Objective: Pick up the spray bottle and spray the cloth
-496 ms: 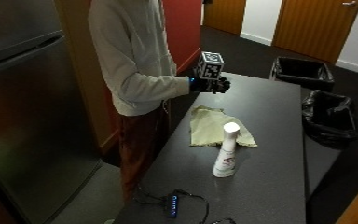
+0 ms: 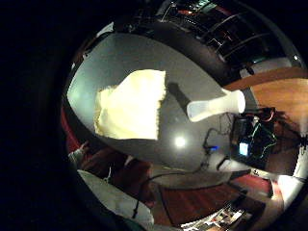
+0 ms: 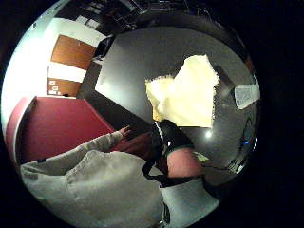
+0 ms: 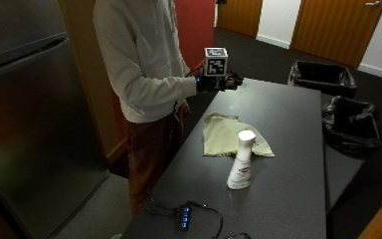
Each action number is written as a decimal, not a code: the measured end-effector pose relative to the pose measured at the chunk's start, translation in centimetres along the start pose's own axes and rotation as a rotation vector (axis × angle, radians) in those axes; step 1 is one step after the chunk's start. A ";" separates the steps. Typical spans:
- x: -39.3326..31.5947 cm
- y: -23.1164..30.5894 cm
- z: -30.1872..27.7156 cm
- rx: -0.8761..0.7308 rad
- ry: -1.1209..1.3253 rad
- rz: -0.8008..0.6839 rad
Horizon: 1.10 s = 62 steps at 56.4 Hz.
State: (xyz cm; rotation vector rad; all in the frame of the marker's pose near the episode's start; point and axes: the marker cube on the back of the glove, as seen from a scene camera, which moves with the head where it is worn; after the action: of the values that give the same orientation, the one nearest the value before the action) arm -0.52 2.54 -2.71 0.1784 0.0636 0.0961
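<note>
A white spray bottle (image 4: pixel 242 162) stands upright on the grey table (image 4: pixel 290 109), close to the near edge of a crumpled yellow cloth (image 4: pixel 231 134). My gloved right hand (image 4: pixel 221 82) hovers in the air over the table's far left part, beyond the cloth and well away from the bottle. Its fingers hang loosely curled and hold nothing. The little finger side palm view looks down on the cloth (image 2: pixel 130 108) with the bottle (image 2: pixel 216 106) beside it. From the thumb side I see the cloth (image 3: pixel 190 95) and the bottle (image 3: pixel 247 95) at the edge.
The person stands at the table's left side, next to a steel fridge (image 4: pixel 32 124). A power strip (image 4: pixel 186 216) with cables lies at the table's near end. Two black-lined bins (image 4: pixel 323 77) (image 4: pixel 350 124) stand to the right of the table.
The gloved hand has risen slightly over the table's far end. The bottle and the cloth have not moved.
</note>
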 end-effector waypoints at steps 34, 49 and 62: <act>9.4 6.9 -0.3 0.266 -0.120 0.288; 14.9 9.0 -0.1 0.370 -0.219 0.399; 18.6 9.2 0.6 0.504 -0.350 0.458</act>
State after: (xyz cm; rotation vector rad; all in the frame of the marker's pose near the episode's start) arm 17.14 13.31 -1.52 0.7094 -0.3075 0.5055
